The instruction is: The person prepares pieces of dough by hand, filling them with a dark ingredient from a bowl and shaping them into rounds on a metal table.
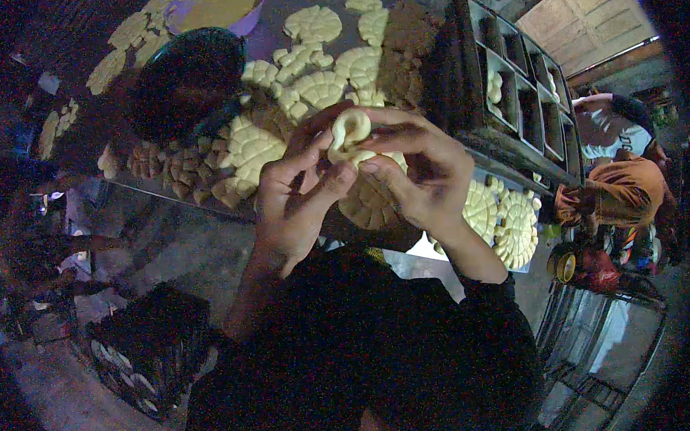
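Note:
A strip of pale dough (340, 148) is held up in front of my chest, its upper end curled into a loop. My left hand (292, 201) pinches it from the left, thumb and fingers closed on it. From the other side my right hand (429, 165) grips the dough with thumb and bent fingers. Just beyond my hands, the table bears many pale, flower-like rounds of dough (320, 89) cut into wedges, with small loose pieces among them. Shadowed dough pieces (185, 165) lie at the table's near left.
A dark basin (189, 84) and a purple basin (248, 21) stand at the back left. Compartmented metal pans (512, 81), some holding dough, are at the right, near a dough-covered tray (528, 264). Another person (617, 192) is farther right. A dark crate (147, 351) sits at lower left.

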`<state>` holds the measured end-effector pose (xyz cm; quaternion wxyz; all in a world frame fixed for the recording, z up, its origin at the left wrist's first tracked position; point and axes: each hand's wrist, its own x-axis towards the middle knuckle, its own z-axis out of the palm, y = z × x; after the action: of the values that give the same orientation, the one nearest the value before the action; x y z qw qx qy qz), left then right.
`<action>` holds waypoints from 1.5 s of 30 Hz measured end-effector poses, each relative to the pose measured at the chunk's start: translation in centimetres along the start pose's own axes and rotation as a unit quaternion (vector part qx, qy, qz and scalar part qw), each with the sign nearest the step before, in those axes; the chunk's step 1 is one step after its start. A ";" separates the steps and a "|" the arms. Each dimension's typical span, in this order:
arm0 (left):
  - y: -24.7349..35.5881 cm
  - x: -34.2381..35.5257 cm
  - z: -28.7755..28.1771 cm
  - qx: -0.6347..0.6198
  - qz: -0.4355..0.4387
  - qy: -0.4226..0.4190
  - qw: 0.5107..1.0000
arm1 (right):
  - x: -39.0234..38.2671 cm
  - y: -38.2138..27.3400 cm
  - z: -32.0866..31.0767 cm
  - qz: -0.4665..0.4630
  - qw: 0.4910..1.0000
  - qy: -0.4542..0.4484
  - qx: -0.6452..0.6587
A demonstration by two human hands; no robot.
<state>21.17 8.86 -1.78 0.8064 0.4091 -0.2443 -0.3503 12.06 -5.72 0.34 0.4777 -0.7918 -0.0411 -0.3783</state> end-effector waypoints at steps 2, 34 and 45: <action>-2.0 -1.0 1.5 0.007 0.094 -0.004 0.996 | -1.8 -0.7 -2.0 -0.047 0.996 -0.035 -0.068; 2.2 3.6 -5.2 -0.143 -0.120 -0.091 0.978 | 4.6 -3.1 3.6 0.003 0.959 -0.090 -0.268; -10.0 5.1 -16.1 0.195 -0.126 -0.054 0.971 | -1.9 9.0 7.8 0.461 0.880 -0.100 0.043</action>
<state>31.76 8.61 -18.29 0.6463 0.5664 -0.2971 -0.4162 18.90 -3.90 -9.42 0.6255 -0.7331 0.2652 -0.0320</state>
